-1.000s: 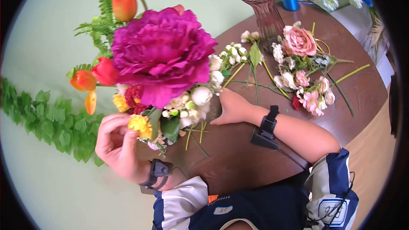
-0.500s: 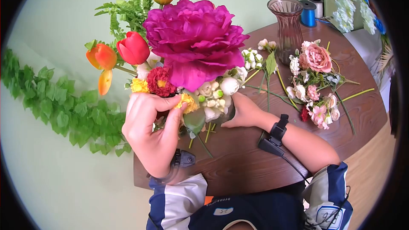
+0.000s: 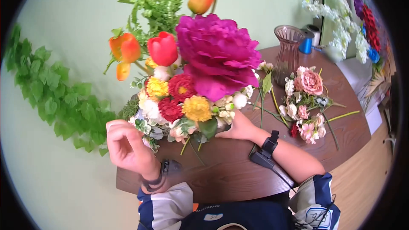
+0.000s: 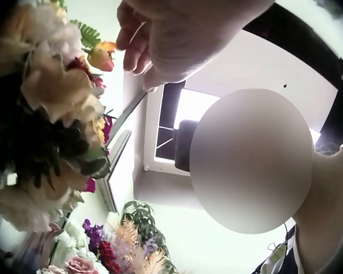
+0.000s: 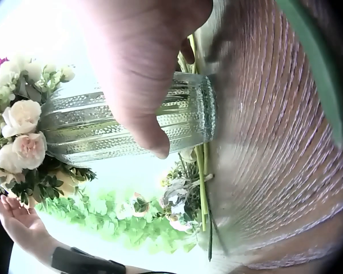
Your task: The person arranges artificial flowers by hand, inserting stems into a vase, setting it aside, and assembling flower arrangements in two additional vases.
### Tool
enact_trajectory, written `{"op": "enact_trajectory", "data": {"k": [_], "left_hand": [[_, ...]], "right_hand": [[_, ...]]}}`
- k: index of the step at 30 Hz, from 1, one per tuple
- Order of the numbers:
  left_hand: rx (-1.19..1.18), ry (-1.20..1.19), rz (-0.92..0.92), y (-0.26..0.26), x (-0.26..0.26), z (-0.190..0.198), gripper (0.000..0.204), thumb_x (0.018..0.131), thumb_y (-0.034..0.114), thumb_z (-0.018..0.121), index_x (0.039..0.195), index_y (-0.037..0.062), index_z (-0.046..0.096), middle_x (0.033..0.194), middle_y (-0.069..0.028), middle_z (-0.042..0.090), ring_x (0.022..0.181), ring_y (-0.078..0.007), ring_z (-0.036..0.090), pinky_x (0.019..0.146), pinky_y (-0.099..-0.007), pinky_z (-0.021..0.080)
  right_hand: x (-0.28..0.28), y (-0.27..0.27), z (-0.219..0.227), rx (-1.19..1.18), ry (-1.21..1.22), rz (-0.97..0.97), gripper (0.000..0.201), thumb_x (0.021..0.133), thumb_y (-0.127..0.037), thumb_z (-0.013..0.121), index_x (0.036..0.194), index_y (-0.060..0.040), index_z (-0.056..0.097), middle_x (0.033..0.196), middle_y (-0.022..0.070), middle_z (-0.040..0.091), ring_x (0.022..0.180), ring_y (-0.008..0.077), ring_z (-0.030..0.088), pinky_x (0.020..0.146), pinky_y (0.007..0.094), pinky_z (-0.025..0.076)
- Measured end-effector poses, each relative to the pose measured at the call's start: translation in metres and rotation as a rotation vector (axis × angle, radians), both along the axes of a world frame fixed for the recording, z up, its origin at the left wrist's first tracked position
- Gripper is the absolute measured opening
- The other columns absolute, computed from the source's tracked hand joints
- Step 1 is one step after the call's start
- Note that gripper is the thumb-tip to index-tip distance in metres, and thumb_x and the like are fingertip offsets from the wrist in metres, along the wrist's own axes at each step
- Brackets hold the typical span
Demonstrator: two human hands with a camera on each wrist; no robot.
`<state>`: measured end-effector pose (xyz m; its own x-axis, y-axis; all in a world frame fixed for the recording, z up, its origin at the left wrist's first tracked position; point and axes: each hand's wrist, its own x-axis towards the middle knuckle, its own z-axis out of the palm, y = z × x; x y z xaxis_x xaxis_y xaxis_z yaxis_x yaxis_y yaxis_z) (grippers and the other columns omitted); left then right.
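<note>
A ribbed clear glass vase (image 5: 74, 128) stands on the table with my right hand (image 5: 131, 74) gripping its side, fingers partly hidden behind it. In the head view the same right hand (image 3: 239, 127) reaches in under the blooms. The bouquet has a large magenta peony (image 3: 217, 55), a red tulip (image 3: 162, 48), orange tulips, fern, dark red flowers (image 3: 182, 86) and a yellow flower (image 3: 197, 108). My left hand (image 3: 131, 151) hovers at the bouquet's near left, apart from the flowers, its fingers loosely bent and holding nothing.
Pink and white flower stems (image 3: 307, 83) lie on the right of the brown table (image 3: 238, 179). Behind them stand a mauve glass vase (image 3: 288, 55) and a blue ribbon spool (image 3: 306, 42). Cut green stems lie near my right hand. An ivy garland (image 3: 55, 98) hangs on the left wall.
My left hand has let go of the yellow flower and drawn back to the left. My right hand keeps its grip on the vase. The head view has shifted.
</note>
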<state>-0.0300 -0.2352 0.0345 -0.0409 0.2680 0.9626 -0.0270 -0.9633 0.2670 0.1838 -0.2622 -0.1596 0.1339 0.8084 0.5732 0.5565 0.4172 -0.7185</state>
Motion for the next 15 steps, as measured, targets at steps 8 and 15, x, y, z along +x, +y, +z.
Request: {"op": "enact_trajectory", "data": {"k": [8,15], "left_hand": [[-0.249,0.197,0.028,0.074,-0.019,-0.096,0.019,0.084,0.002,0.056,0.066,0.0022,0.05,0.058,-0.0033,0.048,0.05,-0.0126,0.044,0.047,-0.0264,0.034],[-0.587,0.603,-0.598,0.096,-0.006,-0.165,0.017,0.085,0.003,0.055,0.068,0.0,0.054,0.061,-0.0034,0.056,0.056,-0.0097,0.056,0.047,-0.024,0.04]], "right_hand": [[-0.002,-0.008,0.01,-0.071,0.164,0.081,0.102,0.053,-0.031,0.089,0.132,0.0012,0.033,0.131,0.0178,0.044,0.122,0.0299,0.042,0.104,0.0374,0.031],[-0.01,-0.016,0.018,-0.099,0.076,0.025,0.071,0.063,-0.014,0.078,0.125,0.0001,0.045,0.119,0.0122,0.054,0.111,0.0232,0.051,0.097,0.0348,0.04]]}}
